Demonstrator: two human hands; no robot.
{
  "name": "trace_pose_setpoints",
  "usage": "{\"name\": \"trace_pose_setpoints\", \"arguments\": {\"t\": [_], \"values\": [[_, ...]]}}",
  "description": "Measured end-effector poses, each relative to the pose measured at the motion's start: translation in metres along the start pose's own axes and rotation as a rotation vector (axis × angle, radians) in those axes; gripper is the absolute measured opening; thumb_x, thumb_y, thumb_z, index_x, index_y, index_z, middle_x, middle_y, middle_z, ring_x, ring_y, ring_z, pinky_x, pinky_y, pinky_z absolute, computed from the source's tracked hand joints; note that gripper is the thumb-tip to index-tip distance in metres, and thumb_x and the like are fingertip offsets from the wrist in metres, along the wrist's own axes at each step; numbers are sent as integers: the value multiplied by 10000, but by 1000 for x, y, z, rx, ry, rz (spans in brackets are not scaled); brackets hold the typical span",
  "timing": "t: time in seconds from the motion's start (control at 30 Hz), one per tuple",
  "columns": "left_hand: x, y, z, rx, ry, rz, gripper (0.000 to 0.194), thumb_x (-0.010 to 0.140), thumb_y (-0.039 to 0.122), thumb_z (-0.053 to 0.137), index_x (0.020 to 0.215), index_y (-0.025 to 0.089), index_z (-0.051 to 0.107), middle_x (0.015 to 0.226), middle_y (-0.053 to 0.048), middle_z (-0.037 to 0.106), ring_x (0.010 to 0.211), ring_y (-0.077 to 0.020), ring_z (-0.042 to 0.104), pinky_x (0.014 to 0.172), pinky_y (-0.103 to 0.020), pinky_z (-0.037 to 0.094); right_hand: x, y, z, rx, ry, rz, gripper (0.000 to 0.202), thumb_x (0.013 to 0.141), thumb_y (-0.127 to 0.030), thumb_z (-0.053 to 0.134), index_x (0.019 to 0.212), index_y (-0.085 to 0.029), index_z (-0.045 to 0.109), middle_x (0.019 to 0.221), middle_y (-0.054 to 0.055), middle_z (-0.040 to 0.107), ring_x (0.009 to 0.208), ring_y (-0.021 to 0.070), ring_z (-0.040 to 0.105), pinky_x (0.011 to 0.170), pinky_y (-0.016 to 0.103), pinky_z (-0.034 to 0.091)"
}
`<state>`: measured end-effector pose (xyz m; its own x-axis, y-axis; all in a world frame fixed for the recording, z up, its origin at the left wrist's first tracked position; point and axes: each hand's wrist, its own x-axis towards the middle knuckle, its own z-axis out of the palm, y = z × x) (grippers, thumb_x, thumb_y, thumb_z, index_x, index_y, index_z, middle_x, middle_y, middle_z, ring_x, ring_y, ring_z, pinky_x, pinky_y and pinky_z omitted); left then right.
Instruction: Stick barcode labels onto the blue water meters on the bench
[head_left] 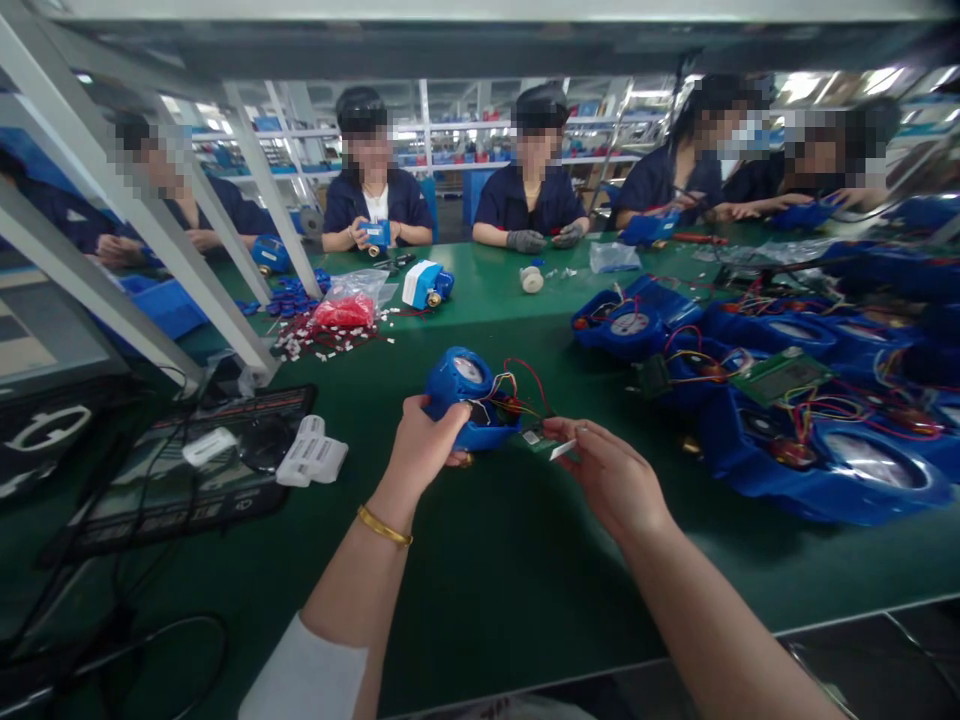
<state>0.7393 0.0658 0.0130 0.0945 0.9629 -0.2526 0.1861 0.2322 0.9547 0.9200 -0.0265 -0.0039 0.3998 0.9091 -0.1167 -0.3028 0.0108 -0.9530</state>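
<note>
My left hand (426, 436) is closed around the near left side of a blue meter housing (454, 372), its thumb on top. The housing has a round dial and an open compartment, from which red, yellow and white wires run to the right. In my right hand (600, 465), the fingers pinch a small green circuit board (531, 437) at its right end, just right of the housing. A small white piece (562, 450) sticks out below those fingers; whether it is joined to the board, I cannot tell.
Several wired blue housings (862, 460) crowd the right side. At left lie a black mat (247, 500), white label pieces (311, 452) and cables. Beyond are a red bag (345, 311), a wrapped meter (424, 284) and a white spool (532, 280). Several people sit across the green table (480, 600).
</note>
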Motion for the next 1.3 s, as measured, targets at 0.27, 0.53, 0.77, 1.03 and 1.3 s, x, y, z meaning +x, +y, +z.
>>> {"name": "trace_pose_setpoints", "arguments": {"t": [0.27, 0.53, 0.77, 1.03, 1.3], "values": [[-1, 5, -10, -282, -60, -89, 406, 870, 376, 473, 1116, 53, 445, 657, -104, 647, 535, -199, 654, 479, -256, 550, 14, -15, 14, -45, -105, -36, 341, 616, -478, 665, 771, -174, 662, 1054, 99, 628, 1034, 298, 542, 778, 359, 465], [-4, 7, -9, -444, -63, -168, 394, 878, 421, 471, 1075, 81, 469, 672, -91, 645, 519, -188, 644, 458, -246, 541, 18, -26, 29, -265, -150, -210, 351, 679, -470, 634, 846, -162, 657, 905, 71, 627, 771, 205, 556, 639, 296, 437], [-11, 12, -2, -493, -54, -187, 327, 909, 371, 405, 989, 77, 523, 664, -86, 634, 492, -175, 630, 444, -242, 530, 22, -21, 59, -394, -75, -499, 226, 743, -402, 554, 682, -188, 592, 1057, 92, 564, 944, 240, 547, 685, 318, 472], [-14, 18, -1, -508, -25, -195, 320, 922, 353, 360, 1011, 92, 521, 641, -62, 616, 480, -152, 607, 464, -235, 529, 30, -7, 75, -450, -13, -577, 203, 789, -340, 496, 699, -188, 596, 1152, 105, 511, 1003, 245, 545, 705, 338, 506], [-14, 19, -1, -515, -26, -200, 294, 920, 341, 368, 965, 94, 522, 632, -67, 621, 476, -155, 612, 460, -233, 529, 33, -4, 79, -502, 55, -633, 174, 800, -286, 479, 709, -182, 585, 1127, 104, 521, 986, 242, 556, 791, 387, 491]]}}
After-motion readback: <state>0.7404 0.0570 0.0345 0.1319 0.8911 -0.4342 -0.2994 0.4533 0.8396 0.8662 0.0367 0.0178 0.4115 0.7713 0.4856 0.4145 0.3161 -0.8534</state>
